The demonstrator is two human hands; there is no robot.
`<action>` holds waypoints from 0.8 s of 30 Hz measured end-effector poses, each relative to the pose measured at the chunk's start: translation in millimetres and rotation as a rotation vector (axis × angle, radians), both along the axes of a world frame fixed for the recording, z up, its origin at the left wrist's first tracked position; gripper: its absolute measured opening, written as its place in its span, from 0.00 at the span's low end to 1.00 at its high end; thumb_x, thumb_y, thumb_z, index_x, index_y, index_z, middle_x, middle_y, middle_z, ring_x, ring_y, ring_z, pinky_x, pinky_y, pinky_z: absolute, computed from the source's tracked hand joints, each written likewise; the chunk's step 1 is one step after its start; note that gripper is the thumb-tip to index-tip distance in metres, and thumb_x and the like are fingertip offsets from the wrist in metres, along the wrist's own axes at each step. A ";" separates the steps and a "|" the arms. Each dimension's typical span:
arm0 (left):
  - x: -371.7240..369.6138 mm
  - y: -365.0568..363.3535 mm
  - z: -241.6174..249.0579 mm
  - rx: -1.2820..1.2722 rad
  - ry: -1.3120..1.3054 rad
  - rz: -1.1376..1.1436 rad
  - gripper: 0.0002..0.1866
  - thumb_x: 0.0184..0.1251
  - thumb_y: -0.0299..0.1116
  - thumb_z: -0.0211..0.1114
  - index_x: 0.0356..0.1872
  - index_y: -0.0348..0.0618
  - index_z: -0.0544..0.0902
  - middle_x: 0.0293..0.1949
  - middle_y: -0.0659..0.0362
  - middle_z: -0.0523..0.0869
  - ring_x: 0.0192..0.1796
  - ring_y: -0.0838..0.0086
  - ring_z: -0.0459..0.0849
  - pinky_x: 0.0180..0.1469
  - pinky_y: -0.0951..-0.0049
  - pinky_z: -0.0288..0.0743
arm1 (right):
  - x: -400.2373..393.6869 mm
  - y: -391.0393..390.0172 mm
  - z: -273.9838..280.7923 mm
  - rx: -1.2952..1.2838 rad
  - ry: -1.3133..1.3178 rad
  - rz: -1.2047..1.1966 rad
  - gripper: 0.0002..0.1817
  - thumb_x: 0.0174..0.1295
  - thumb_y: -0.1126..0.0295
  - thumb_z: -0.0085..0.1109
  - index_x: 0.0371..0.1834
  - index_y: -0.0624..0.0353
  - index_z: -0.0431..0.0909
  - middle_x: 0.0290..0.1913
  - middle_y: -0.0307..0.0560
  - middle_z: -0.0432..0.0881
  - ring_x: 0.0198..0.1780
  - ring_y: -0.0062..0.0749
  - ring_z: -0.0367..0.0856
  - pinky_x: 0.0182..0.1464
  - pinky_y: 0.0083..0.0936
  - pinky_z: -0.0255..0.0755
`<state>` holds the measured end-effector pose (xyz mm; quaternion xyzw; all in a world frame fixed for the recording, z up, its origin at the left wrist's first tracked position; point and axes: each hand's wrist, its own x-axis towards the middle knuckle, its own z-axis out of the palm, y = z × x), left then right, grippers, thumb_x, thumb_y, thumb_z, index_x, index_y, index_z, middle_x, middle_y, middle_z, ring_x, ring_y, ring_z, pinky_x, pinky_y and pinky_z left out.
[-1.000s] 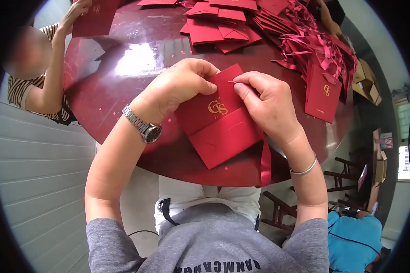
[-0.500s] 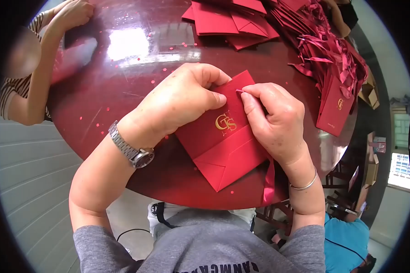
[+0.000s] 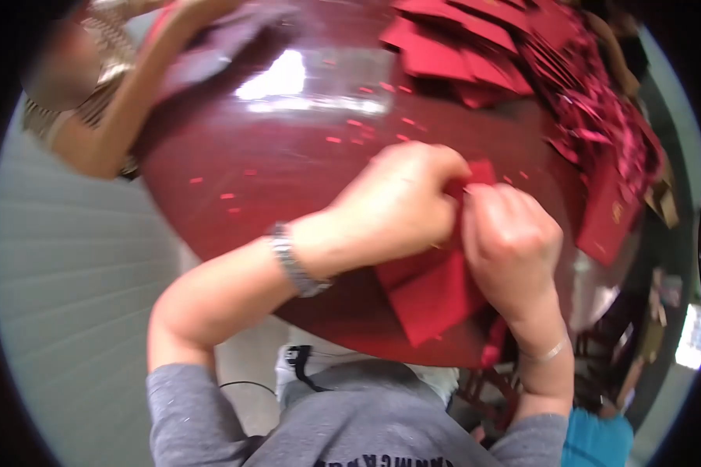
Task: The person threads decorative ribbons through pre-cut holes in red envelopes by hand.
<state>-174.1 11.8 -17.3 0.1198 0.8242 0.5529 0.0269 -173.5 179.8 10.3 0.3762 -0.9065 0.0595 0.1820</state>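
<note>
A flat red paper gift bag lies at the near edge of the table, its folded bottom toward me. My left hand, with a metal watch on the wrist, is closed at the bag's upper part. My right hand pinches beside it, fingertips close to the left thumb. The ribbon end it held a moment ago is barely visible between the fingers, since motion blurs the view. A loose dark pink ribbon hangs from the bag below my right wrist. My hands cover the gold print.
On the glossy red table lie small red paper dots. Flat red bags are piled at the back, with ribboned bags at the right. Another person's arm rests at the far left; a further arm shows at upper right.
The view has shifted and blurred. My hands have come together at the bag's top, the left one turning over it and covering the gold print. The other person's arm at left has moved.
</note>
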 end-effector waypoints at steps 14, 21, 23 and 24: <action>11.7 -1.1 10.9 -0.011 0.156 -0.013 0.14 0.57 0.24 0.61 0.44 0.29 0.82 0.38 0.40 0.86 0.44 0.50 0.86 0.47 0.60 0.78 | -2.8 2.0 10.2 -0.542 -0.635 -0.063 0.12 0.56 0.80 0.59 0.44 0.65 0.77 0.22 0.48 0.80 0.24 0.33 0.81 0.30 0.29 0.73; -10.6 -18.8 14.2 0.411 -0.611 -0.232 0.14 0.70 0.33 0.59 0.49 0.33 0.84 0.40 0.57 0.87 0.42 0.76 0.83 0.46 0.75 0.76 | -1.0 12.9 15.1 -0.582 -0.845 -0.070 0.13 0.53 0.83 0.61 0.43 0.65 0.74 0.24 0.33 0.75 0.27 0.11 0.70 0.31 0.14 0.66; -12.2 -20.3 12.6 0.397 -0.615 -0.246 0.14 0.70 0.32 0.60 0.49 0.34 0.84 0.40 0.58 0.87 0.41 0.77 0.82 0.45 0.76 0.76 | 1.4 13.8 14.4 -0.614 -0.860 -0.073 0.14 0.53 0.83 0.62 0.42 0.64 0.74 0.24 0.32 0.74 0.27 0.11 0.70 0.31 0.13 0.65; -12.3 -20.2 11.5 0.381 -0.615 -0.266 0.14 0.69 0.32 0.60 0.49 0.34 0.84 0.40 0.59 0.86 0.40 0.78 0.82 0.44 0.76 0.76 | 2.4 13.6 13.0 -0.619 -0.829 -0.054 0.14 0.52 0.83 0.62 0.42 0.64 0.74 0.24 0.32 0.74 0.27 0.11 0.70 0.31 0.13 0.65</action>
